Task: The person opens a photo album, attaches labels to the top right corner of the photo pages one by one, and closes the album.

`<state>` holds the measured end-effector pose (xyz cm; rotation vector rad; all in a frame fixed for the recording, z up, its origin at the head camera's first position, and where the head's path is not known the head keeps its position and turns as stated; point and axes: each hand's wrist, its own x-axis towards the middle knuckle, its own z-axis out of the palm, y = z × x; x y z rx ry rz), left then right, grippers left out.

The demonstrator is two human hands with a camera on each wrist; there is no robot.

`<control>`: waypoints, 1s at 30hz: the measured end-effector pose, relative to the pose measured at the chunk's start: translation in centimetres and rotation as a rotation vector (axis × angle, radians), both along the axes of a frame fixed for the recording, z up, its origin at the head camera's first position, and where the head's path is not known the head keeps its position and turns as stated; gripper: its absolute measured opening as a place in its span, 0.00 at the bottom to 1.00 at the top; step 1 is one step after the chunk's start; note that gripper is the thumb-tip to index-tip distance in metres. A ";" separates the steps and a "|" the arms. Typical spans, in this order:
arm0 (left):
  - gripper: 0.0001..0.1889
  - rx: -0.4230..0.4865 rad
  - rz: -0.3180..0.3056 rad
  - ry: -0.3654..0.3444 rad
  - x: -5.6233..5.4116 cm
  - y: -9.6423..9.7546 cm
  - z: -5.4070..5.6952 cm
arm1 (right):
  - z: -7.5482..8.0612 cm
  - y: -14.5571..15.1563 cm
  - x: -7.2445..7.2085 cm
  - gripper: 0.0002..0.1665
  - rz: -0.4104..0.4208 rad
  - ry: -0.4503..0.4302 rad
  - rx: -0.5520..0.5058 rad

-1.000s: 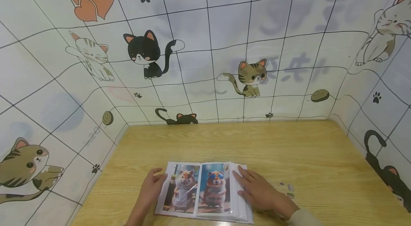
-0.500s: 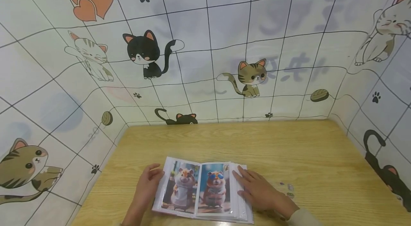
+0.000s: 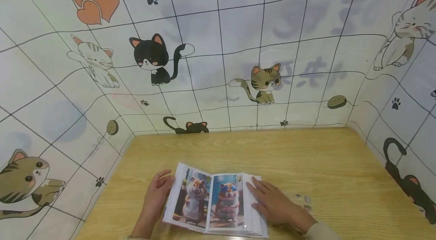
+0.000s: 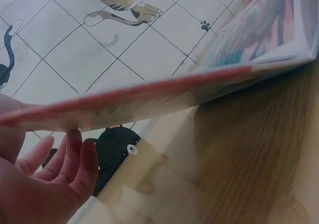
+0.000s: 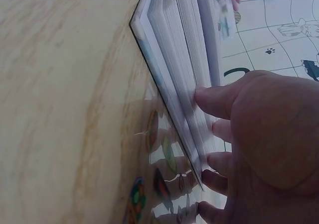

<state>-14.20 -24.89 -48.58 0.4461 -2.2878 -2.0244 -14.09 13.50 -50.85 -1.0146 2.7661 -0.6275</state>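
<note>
A small photo album lies spread on the table, showing two hamster pictures in clear sleeves. My left hand holds the outer edge of its left cover, which is raised at a slant. In the left wrist view, the cover runs between the thumb side and the fingers beneath, with the tabletop below it. Across the right-hand page stack rests my right hand, fingers extended. Its thumb touches the layered page edges in the right wrist view.
Next to the right hand lies a clear sheet of small stickers, partly under the wrist; its coloured shapes also show as stickers in the right wrist view. The wooden table meets walls printed with cats on three sides.
My left hand has lifted the album's left cover from lying nearly flat to a slant, tilting the left picture inward. The right hand stays in place on the right pages.
</note>
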 end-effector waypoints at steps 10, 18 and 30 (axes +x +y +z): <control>0.28 0.054 -0.124 0.072 0.0 1.9 1.1 | 0.0 0.0 0.0 0.36 0.002 -0.009 -0.009; 0.31 -0.001 -0.185 0.089 -0.4 3.0 1.9 | 0.2 0.0 0.1 0.36 -0.007 -0.022 -0.009; 0.40 -0.035 -0.313 0.121 -1.2 4.4 2.1 | 0.1 0.0 0.1 0.36 -0.009 -0.030 -0.025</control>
